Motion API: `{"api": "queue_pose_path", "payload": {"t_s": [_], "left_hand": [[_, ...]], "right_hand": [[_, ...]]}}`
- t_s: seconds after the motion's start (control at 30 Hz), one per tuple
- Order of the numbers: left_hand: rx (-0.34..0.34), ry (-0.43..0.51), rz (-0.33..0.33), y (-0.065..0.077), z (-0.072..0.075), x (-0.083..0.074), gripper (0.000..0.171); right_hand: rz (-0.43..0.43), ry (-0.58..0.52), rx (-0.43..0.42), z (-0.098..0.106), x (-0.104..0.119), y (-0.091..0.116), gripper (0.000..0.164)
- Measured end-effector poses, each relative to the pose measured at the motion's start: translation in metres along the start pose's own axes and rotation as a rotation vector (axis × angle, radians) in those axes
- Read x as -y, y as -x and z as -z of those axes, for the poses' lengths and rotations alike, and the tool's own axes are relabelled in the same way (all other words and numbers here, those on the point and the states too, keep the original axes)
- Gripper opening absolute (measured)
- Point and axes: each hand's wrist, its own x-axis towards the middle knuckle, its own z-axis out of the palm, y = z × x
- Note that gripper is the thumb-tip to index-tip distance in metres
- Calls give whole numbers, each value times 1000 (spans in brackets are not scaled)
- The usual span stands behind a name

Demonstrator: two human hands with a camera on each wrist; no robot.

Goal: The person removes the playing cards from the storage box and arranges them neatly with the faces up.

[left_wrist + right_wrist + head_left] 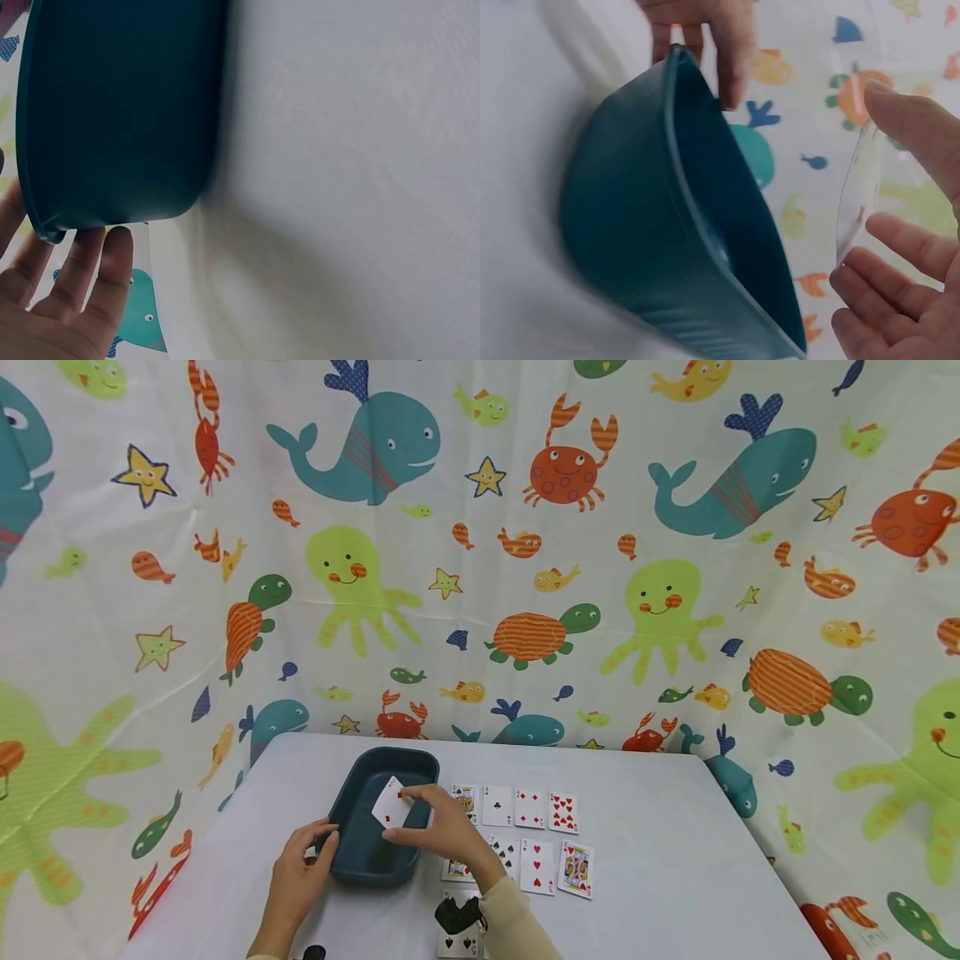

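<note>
A dark teal plastic tub (375,874) stands on the white table. My left hand (294,870) grips its rim at the near left, and the left wrist view shows the fingers (112,270) against the outside of the rim. Over the tub's opening, my right hand (442,827) pinches a playing card (388,804) with red diamonds between thumb and fingertips. In the right wrist view this card (860,180) is seen nearly edge-on, apart from the tub (630,217). The tub's floor is partly hidden by the card and right hand.
Face-up playing cards lie in rows right of the tub, among them an ace of clubs (497,806) and a king-like face card (576,869). My right forearm (510,914) covers some nearer cards. A curtain (465,635) printed with sea animals hangs behind the table (675,860).
</note>
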Motion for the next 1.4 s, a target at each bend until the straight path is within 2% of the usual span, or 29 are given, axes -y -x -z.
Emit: {"api": "queue_pose_path", "payload": {"t_s": [0.43,0.7,0.93,1.3,1.4], "left_hand": [[-12,11,-16,1,-1,2,28],[-11,8,-7,0,-1,4,27],[1,9,-5,0,0,3,28],[-7,7,-7,2,0,1,29],[-7,7,-3,3,0,1,29]], "right_hand": [[31,-214,-69,34,-10,40,61],[31,-288,-108,52,-24,66,57],[-37,-316,-192,64,-38,92,57],[-193,-277,-302,75,-64,137,57],[-194,-256,-321,77,-71,148,56]]}}
